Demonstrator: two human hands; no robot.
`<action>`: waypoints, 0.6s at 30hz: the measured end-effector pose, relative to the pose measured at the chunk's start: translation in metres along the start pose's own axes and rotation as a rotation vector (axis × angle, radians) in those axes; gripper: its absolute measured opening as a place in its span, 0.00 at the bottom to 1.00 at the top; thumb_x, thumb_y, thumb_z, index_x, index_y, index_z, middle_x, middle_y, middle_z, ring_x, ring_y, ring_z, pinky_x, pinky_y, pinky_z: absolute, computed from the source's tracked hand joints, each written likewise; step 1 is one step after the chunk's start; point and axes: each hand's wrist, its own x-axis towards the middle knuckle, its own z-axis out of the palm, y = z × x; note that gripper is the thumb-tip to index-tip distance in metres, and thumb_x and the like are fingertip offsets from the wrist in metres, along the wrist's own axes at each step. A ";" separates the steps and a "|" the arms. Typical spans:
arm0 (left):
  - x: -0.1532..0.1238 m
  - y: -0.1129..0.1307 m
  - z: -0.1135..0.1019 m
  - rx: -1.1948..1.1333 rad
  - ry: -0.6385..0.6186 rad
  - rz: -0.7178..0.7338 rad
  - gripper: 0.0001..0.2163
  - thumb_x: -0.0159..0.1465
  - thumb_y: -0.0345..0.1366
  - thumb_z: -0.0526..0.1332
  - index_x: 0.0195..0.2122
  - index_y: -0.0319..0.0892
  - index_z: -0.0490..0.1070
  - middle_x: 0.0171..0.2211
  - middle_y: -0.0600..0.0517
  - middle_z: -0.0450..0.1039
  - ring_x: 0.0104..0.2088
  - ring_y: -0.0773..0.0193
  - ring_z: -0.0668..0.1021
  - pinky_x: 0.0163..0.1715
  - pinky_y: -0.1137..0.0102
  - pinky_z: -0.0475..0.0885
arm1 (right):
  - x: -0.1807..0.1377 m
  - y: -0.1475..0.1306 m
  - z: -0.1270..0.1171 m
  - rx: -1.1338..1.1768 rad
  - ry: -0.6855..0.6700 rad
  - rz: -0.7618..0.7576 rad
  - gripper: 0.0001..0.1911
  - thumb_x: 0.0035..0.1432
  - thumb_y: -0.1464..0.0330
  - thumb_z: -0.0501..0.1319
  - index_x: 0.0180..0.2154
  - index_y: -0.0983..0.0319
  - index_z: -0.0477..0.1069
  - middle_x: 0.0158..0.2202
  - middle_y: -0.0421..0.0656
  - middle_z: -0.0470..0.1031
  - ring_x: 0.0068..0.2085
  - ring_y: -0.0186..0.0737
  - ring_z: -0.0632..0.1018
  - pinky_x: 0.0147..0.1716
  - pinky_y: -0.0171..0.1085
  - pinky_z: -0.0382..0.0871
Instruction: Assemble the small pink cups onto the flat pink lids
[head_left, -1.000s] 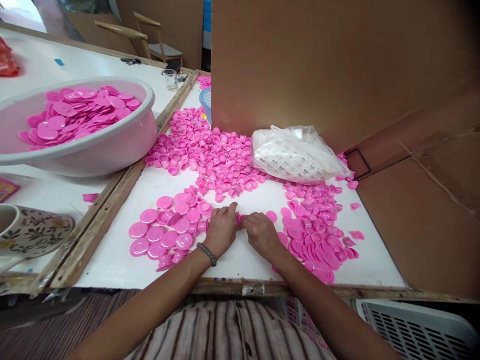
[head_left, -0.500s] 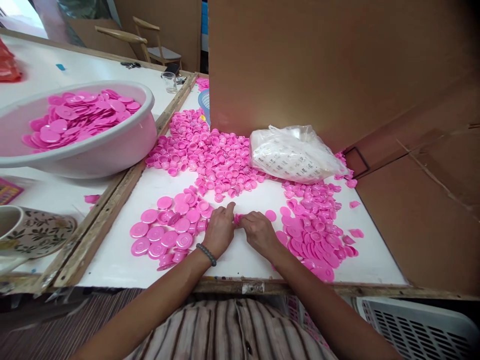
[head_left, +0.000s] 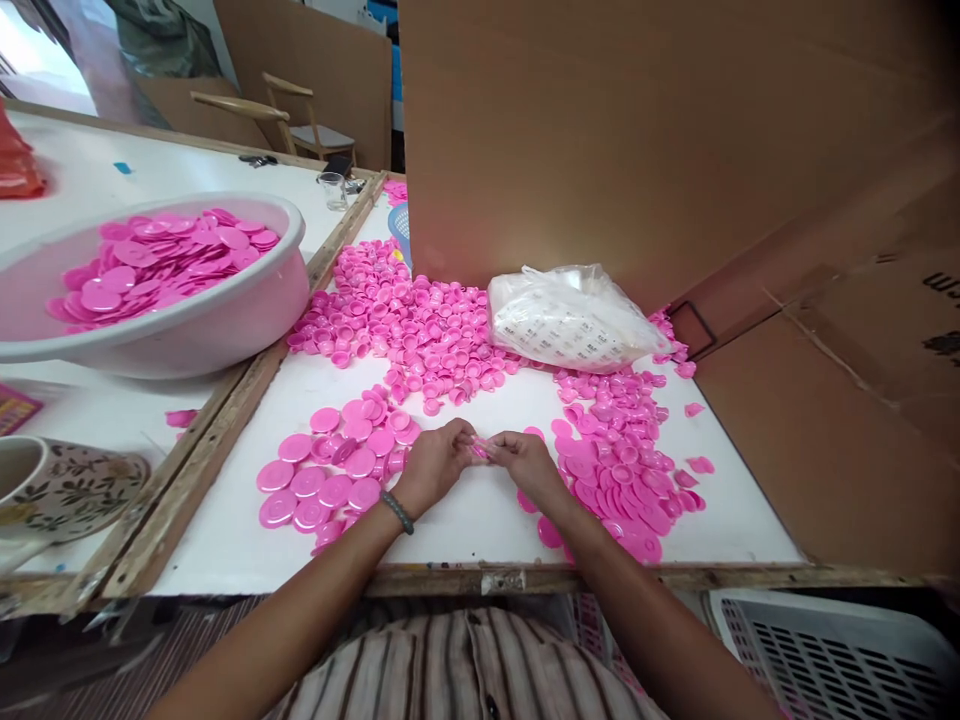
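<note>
My left hand [head_left: 435, 466] and my right hand [head_left: 529, 468] meet above the white tabletop, fingertips pinched from both sides on a small pink plastic piece [head_left: 478, 450]. Fingers cover most of it, so its exact form cannot be made out. Left of my left hand lie several pink toy saucers [head_left: 307, 482], some with small cups on or among them. Flat pink discs [head_left: 626, 495] lie overlapping to the right of my right hand. Beyond both hands spreads a heap of little pink toy cups [head_left: 442, 335].
A large basin [head_left: 262, 290] of pink discs stands at left, past a wooden edge strip [head_left: 202, 450]. A floral mug [head_left: 90, 490] sits nearer. A filled plastic bag [head_left: 570, 320] rests against cardboard [head_left: 600, 140]. A white basket [head_left: 840, 650] is below the table's front edge.
Both hands have turned, so fingertips now show around the pink piece where knuckles showed before. The whole view has tilted slightly upward.
</note>
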 end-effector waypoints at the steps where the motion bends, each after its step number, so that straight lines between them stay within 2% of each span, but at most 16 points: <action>1: 0.001 0.002 -0.001 -0.057 -0.037 -0.032 0.06 0.54 0.31 0.61 0.34 0.42 0.67 0.30 0.54 0.73 0.31 0.66 0.74 0.30 0.73 0.67 | -0.003 0.000 -0.001 0.089 -0.023 0.062 0.13 0.55 0.61 0.56 0.31 0.64 0.72 0.22 0.39 0.70 0.25 0.33 0.70 0.27 0.33 0.63; 4: 0.006 0.009 -0.002 -0.093 -0.092 -0.142 0.05 0.53 0.36 0.62 0.28 0.41 0.67 0.24 0.55 0.72 0.25 0.67 0.74 0.24 0.75 0.66 | -0.013 -0.001 -0.002 0.102 -0.012 0.087 0.16 0.56 0.59 0.55 0.41 0.63 0.70 0.26 0.40 0.71 0.26 0.33 0.71 0.28 0.34 0.65; 6: 0.010 0.014 0.000 -0.052 -0.117 -0.229 0.06 0.52 0.36 0.62 0.26 0.40 0.67 0.22 0.54 0.72 0.23 0.67 0.74 0.22 0.75 0.65 | -0.019 -0.003 -0.004 -0.063 0.024 -0.035 0.16 0.58 0.61 0.54 0.45 0.60 0.69 0.34 0.42 0.73 0.31 0.34 0.73 0.31 0.35 0.66; 8: 0.014 0.017 0.001 -0.008 -0.153 -0.294 0.05 0.51 0.33 0.63 0.26 0.40 0.67 0.20 0.54 0.72 0.22 0.68 0.74 0.22 0.76 0.65 | -0.023 -0.004 -0.006 -0.280 0.009 -0.202 0.15 0.57 0.62 0.56 0.46 0.58 0.70 0.39 0.44 0.72 0.37 0.36 0.72 0.35 0.36 0.66; 10: 0.017 0.018 0.002 0.012 -0.196 -0.336 0.04 0.51 0.31 0.62 0.25 0.40 0.66 0.19 0.55 0.72 0.20 0.68 0.74 0.21 0.76 0.65 | -0.025 -0.003 -0.008 -0.464 -0.026 -0.320 0.13 0.56 0.63 0.59 0.43 0.58 0.71 0.38 0.44 0.72 0.38 0.38 0.71 0.35 0.36 0.65; 13: 0.022 0.015 0.003 -0.020 -0.261 -0.399 0.06 0.50 0.31 0.63 0.25 0.40 0.64 0.17 0.55 0.71 0.19 0.68 0.75 0.21 0.77 0.66 | -0.022 0.000 -0.009 -0.633 -0.042 -0.387 0.10 0.55 0.63 0.59 0.39 0.58 0.73 0.33 0.44 0.72 0.37 0.38 0.70 0.32 0.35 0.63; 18: 0.025 0.007 0.006 -0.012 -0.291 -0.423 0.09 0.48 0.35 0.65 0.24 0.41 0.64 0.16 0.55 0.71 0.20 0.66 0.76 0.23 0.76 0.68 | -0.020 0.007 -0.008 -0.697 -0.012 -0.458 0.11 0.56 0.63 0.58 0.40 0.59 0.72 0.33 0.45 0.71 0.36 0.40 0.67 0.32 0.37 0.63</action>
